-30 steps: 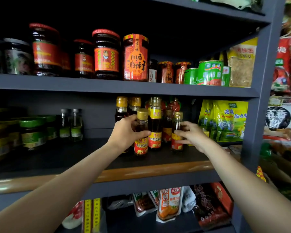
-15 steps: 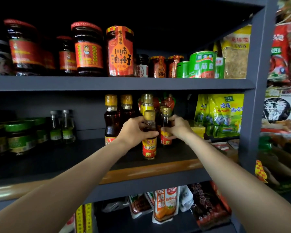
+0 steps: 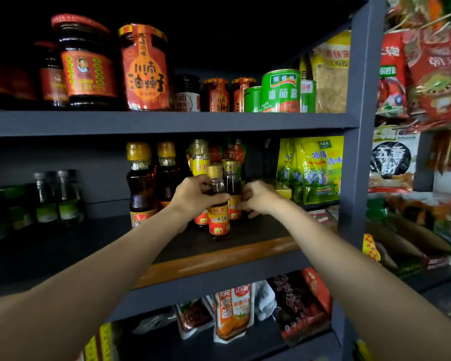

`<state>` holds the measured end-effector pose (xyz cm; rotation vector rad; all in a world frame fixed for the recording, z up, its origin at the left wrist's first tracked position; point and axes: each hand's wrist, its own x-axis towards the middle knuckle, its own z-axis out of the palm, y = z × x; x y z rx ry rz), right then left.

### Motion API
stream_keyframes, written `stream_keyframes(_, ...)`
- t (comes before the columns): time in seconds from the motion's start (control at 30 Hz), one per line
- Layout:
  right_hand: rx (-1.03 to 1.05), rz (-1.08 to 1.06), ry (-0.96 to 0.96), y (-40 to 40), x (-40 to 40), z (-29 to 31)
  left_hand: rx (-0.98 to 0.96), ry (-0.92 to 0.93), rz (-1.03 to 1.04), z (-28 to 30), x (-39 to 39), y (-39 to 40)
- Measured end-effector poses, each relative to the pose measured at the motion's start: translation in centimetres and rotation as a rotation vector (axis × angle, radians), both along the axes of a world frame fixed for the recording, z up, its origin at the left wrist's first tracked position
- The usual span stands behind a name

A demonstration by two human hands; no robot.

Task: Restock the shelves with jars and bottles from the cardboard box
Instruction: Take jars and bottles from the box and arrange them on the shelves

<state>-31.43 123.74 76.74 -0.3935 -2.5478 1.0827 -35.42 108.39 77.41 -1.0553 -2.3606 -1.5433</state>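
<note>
Left hand (image 3: 193, 198): arm extended forward, fingers curled in a grip, thumb up. Right hand (image 3: 259, 198): arm extended, fingers bent inward, just beside the left.

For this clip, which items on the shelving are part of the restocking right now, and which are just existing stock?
In hand:
left hand gripping front small bottle
right hand on second small bottle
middle shelf

Just stock:
tall oil bottles
green cans
yellow pouches
chilli jars

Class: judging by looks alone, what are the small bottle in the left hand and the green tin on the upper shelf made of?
Small bottle: probably clear glass, possibly plastic; glossy, dark liquid shows through, gold cap. Green tin: likely metal; rigid cylinder with a shiny printed label.
</note>
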Motion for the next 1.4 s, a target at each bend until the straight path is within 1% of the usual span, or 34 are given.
stream_keyframes(0.13, 0.136, -0.073, 0.045, -0.1, -1.4, -0.7, -0.019, -0.022, -0.033, 0.1, -0.1, -0.1)
stream_keyframes(0.23, 0.138, -0.071, 0.044, 0.1, -1.8, -0.9, -0.006, 0.0, -0.045, -0.1, -0.1, 0.1)
stream_keyframes(0.3, 0.14, -0.091, 0.077, 0.4, -1.4, -0.6, -0.008, -0.03, -0.048, -0.4, -0.2, 0.2)
stream_keyframes(0.37, 0.077, -0.125, 0.212, 0.6, -0.3, -0.2, -0.066, -0.153, -0.094, -0.7, -0.2, -0.2)
stream_keyframes(0.4, 0.003, -0.092, 0.265, 0.7, 0.5, 0.0, -0.114, -0.23, -0.129, -0.9, -0.1, -0.5)
stream_keyframes(0.43, -0.092, -0.013, 0.273, 0.7, 1.4, 0.2, -0.17, -0.27, -0.153, -1.1, -0.1, -0.7)
stream_keyframes(0.47, -0.19, 0.091, 0.228, 0.5, 2.3, 0.4, -0.223, -0.275, -0.158, -1.2, -0.2, -0.8)
stream_keyframes(0.5, -0.251, 0.187, 0.15, 0.2, 3.0, 0.5, -0.254, -0.262, -0.146, -1.3, -0.3, -0.8)
stream_keyframes(0.53, -0.248, 0.252, 0.074, -0.1, 3.5, 0.5, -0.266, -0.247, -0.129, -1.4, -0.4, -0.6)
stream_keyframes(0.57, -0.194, 0.275, 0.03, -0.2, 3.5, 0.3, -0.27, -0.236, -0.121, -1.4, -0.4, -0.2)
stream_keyframes(0.63, -0.099, 0.241, 0.037, -0.4, 3.2, 0.1, -0.277, -0.206, -0.118, -1.5, -0.4, 0.9)
stream_keyframes(0.73, -0.119, 0.168, 0.088, -0.1, 2.8, 0.0, -0.332, -0.103, -0.068, -1.6, -0.4, 2.5)
stream_keyframes(0.87, -0.114, 0.111, 0.086, 0.3, 2.4, -0.1, -0.434, 0.025, 0.032, -1.3, -0.7, 3.4)
stream_keyframes(0.97, -0.103, 0.078, 0.084, 0.2, 2.0, -0.1, -0.479, 0.08, 0.09, -1.2, -0.9, 3.3)
stream_keyframes(1.03, -0.101, 0.051, 0.093, 0.1, 1.8, -0.2, -0.469, 0.097, 0.092, -1.3, -1.3, 2.9)
stream_keyframes(1.2, -0.087, -0.038, 0.134, -0.3, 1.4, -0.7, -0.398, 0.087, 0.025, -1.4, -1.7, 2.1)
stream_keyframes(1.37, -0.07, -0.068, 0.098, -0.5, 1.8, -0.4, -0.351, 0.189, 0.053, -1.1, -1.6, 1.5)
stream_keyframes(1.4, -0.017, -0.11, 0.127, -0.7, 2.2, -0.3, -0.319, 0.209, 0.055, -1.0, -1.5, 1.2)
